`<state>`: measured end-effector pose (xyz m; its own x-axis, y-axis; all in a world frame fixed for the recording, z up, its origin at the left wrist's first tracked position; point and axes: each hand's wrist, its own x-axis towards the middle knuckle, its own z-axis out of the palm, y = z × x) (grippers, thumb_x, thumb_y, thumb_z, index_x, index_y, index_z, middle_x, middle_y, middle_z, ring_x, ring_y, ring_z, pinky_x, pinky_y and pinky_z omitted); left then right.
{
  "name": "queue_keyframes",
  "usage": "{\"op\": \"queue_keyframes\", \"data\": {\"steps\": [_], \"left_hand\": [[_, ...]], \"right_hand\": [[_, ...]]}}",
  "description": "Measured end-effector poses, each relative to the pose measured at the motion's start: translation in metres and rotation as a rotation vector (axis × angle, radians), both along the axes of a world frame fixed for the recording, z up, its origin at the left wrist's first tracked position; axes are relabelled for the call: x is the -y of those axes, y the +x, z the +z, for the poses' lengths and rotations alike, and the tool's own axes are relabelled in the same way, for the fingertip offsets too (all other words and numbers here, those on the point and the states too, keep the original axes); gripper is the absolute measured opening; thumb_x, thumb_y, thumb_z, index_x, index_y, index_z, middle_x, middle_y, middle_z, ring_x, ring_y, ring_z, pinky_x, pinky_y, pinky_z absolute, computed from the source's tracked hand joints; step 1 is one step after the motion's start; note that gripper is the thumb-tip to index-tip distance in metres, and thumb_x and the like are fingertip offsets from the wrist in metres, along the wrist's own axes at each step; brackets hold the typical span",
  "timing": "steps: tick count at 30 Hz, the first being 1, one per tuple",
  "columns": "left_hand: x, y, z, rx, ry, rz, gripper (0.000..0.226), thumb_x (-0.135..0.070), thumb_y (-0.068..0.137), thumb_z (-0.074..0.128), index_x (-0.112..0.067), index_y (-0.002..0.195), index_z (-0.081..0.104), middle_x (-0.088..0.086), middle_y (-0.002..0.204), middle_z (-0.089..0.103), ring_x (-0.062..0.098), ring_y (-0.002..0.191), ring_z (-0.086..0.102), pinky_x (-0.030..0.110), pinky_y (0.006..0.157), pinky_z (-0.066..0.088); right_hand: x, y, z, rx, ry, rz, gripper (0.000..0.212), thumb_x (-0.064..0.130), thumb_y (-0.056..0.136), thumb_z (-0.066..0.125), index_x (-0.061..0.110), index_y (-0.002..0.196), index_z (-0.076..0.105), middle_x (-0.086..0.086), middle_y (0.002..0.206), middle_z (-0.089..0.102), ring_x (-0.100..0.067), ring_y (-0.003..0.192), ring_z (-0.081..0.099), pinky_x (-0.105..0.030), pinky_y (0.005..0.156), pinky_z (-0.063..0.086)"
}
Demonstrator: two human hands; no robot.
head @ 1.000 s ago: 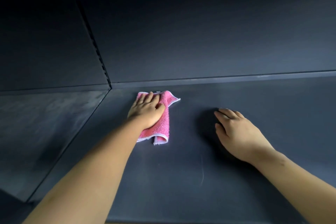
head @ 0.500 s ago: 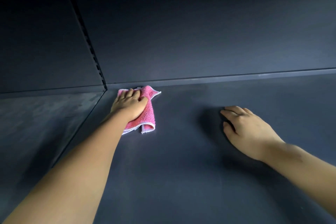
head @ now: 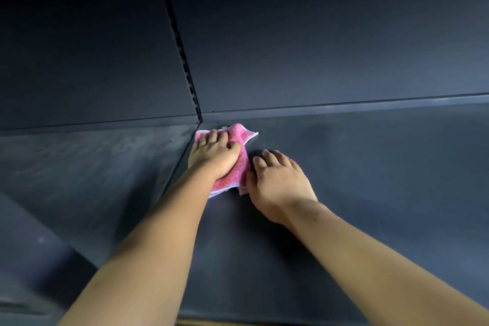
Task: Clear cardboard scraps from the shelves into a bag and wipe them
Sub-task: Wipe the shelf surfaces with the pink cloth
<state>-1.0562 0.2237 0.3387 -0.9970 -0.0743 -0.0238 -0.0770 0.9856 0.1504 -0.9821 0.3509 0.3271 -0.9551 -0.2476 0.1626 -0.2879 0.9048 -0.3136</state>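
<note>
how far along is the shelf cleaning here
Done: no cardboard scraps show on this shelf. In hand: the left hand presses a pink cloth into its back left corner, the right hand flat beside it. Left: the neighbouring shelf looks streaky.

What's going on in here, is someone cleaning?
Yes. A person is wiping a dark shelf with a pink cloth. The left hand presses the cloth down in the back left corner of the shelf, and the right hand lies flat on the shelf right beside the cloth. No cardboard scraps or bag can be seen in this view.
</note>
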Motion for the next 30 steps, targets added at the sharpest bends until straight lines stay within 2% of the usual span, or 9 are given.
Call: {"op": "queue_keyframes", "data": {"steps": [4,8,14,22,27,30], "left_hand": [[0.004,0.010,0.000,0.003,0.001,-0.014,0.057,-0.039,0.097,0.018,-0.020,0.150,0.012,0.004,0.160,0.005,0.025,0.147,0.003,0.035,0.118,0.000],[0.016,0.025,0.000,0.022,-0.004,-0.019,0.057,-0.040,0.097,0.016,-0.022,0.150,0.007,0.003,0.160,0.001,0.023,0.147,0.001,0.035,0.119,0.001],[0.023,0.051,-0.004,-0.003,-0.021,-0.086,0.056,-0.038,0.098,0.016,-0.021,0.150,0.007,0.002,0.160,0.002,0.020,0.147,0.001,0.034,0.120,0.000],[0.014,0.052,0.001,0.032,-0.052,0.075,0.057,-0.038,0.098,0.016,-0.015,0.150,0.007,0.009,0.159,0.002,0.027,0.146,0.002,0.038,0.120,-0.001],[0.004,0.052,-0.003,0.003,-0.057,-0.112,0.057,-0.036,0.099,0.018,-0.015,0.150,0.007,0.006,0.159,0.002,0.024,0.147,0.000,0.036,0.120,-0.004],[0.007,0.045,-0.005,0.014,-0.038,-0.101,0.058,-0.038,0.098,0.018,-0.017,0.150,0.006,0.005,0.160,0.000,0.023,0.147,-0.002,0.035,0.119,-0.004]], "right_hand": [[-0.001,0.001,0.001,0.003,-0.032,-0.006,0.048,0.039,0.098,0.025,0.012,0.133,0.043,-0.007,0.147,0.035,-0.022,0.140,0.020,-0.031,0.114,0.012],[-0.002,0.002,0.002,0.057,-0.015,0.001,0.050,0.039,0.099,0.023,0.012,0.140,0.036,-0.008,0.155,0.023,-0.021,0.144,0.011,-0.031,0.116,0.006],[-0.003,0.003,0.002,0.065,0.001,0.009,0.052,0.040,0.099,0.023,0.013,0.143,0.030,-0.007,0.156,0.019,-0.021,0.145,0.009,-0.030,0.116,0.004],[-0.003,0.004,0.002,0.083,0.011,0.007,0.053,0.040,0.099,0.023,0.012,0.144,0.028,-0.008,0.156,0.018,-0.021,0.145,0.009,-0.030,0.116,0.003],[-0.001,0.004,0.001,0.072,0.006,0.011,0.053,0.040,0.099,0.022,0.012,0.143,0.031,-0.007,0.156,0.020,-0.021,0.145,0.010,-0.030,0.117,0.004],[-0.001,0.004,0.002,0.084,0.022,0.011,0.054,0.040,0.099,0.021,0.012,0.145,0.029,-0.008,0.156,0.018,-0.021,0.145,0.009,-0.030,0.117,0.003]]}}
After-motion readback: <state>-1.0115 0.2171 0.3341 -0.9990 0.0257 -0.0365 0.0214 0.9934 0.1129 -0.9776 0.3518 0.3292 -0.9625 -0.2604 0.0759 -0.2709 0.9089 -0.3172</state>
